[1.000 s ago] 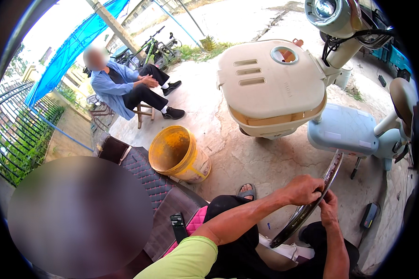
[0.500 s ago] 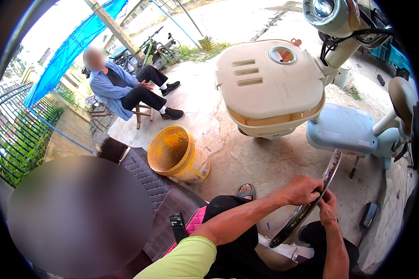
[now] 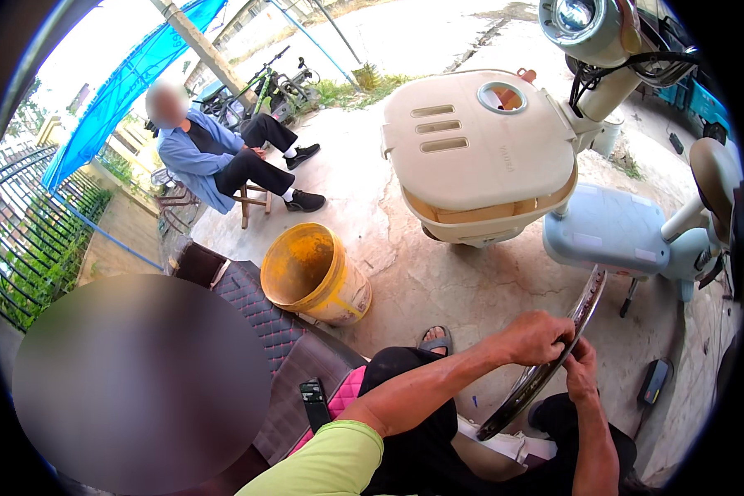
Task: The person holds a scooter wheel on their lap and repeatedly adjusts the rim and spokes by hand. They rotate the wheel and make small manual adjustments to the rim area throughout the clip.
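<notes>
A narrow, shiny metal wheel rim (image 3: 517, 401) stands tilted in front of my legs, its upper end near the blue scooter part and its lower end by my knees. My left hand (image 3: 541, 337) is closed on it from the left, fingers curled over the edge. From the right, my right hand (image 3: 582, 368) grips the same rim slightly lower, with bent fingers at its inner side. The fingertips of both hands are partly hidden by the rim, so I cannot tell if anything small is pinched there. Below the rim lies a whitish piece (image 3: 508, 446) between my legs.
A yellow bucket (image 3: 351, 289) stands left of my foot. Ahead is a cream scooter basket (image 3: 479, 165) with its lid, beside a light-blue footboard (image 3: 608, 227). A phone (image 3: 314, 403) lies on the padded seat (image 3: 264, 322). A person (image 3: 202, 157) sits on a stool at the far left.
Both my hands and the rim stay almost in the same place. The seated person's hands have shifted slightly.
</notes>
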A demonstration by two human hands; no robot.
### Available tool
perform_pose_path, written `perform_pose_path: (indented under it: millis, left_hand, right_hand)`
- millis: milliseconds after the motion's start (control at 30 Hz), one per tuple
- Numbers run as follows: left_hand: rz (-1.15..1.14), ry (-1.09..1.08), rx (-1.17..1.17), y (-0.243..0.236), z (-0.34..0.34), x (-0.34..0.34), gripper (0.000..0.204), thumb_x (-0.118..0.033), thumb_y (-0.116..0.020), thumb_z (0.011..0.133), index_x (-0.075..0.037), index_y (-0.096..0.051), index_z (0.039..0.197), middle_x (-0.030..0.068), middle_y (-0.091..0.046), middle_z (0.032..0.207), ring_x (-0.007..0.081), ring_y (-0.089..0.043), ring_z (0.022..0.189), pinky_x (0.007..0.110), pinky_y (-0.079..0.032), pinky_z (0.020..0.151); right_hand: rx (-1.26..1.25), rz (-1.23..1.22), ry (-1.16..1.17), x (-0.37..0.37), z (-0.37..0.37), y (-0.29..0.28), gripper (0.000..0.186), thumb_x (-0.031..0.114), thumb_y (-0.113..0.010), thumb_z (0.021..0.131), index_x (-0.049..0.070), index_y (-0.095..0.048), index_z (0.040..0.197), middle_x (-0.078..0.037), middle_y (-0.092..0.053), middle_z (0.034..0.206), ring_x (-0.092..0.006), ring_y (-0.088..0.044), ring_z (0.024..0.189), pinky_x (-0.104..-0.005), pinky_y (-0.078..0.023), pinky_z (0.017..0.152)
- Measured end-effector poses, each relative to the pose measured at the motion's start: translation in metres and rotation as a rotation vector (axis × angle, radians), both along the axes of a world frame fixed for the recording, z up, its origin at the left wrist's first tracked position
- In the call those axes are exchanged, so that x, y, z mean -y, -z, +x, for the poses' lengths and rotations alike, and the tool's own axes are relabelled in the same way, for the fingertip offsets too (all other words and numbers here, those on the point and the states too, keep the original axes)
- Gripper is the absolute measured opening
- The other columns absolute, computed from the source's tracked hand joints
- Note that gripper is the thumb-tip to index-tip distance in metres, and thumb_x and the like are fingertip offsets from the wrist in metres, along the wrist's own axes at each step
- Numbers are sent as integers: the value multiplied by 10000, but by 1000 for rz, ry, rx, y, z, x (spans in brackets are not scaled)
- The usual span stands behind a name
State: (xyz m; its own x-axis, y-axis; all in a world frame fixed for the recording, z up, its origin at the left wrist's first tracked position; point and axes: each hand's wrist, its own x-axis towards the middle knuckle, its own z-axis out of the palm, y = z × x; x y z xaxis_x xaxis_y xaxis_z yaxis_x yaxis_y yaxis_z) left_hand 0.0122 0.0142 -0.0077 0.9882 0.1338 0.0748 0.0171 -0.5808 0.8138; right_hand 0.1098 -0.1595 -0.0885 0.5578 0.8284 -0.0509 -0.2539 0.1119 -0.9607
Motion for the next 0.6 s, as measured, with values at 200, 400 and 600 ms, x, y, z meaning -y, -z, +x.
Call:
perform_pose_path:
  millis: [200,400,600]
  left_hand:
    - [16,-6,-22,-2,0,0,170,-212,-625,828,-115,-685,954,161,-698,837,398,-661,798,486,-509,705]
    - [35,-7,-8,-2,1,1,166,-218,-627,826,-113,-691,938,160,-700,839,392,-664,799,480,-510,703]
    - [46,-4,-37,-7,-1,-1,165,-207,-628,819,-108,-695,932,163,-700,839,392,-666,799,483,-510,700]
  right_hand:
    - [3,4,1,-3,0,-4,292,166,-727,933,23,-651,1176,23,-678,1005,-54,-600,852,-206,-464,721]
    - [-2,4,4,-1,0,-1,297,165,-729,933,27,-650,1185,24,-676,996,-51,-595,841,-203,-459,706]
    - [-35,13,-4,-1,0,0,300,186,-744,925,37,-660,1171,33,-677,980,-48,-587,827,-201,-453,703]
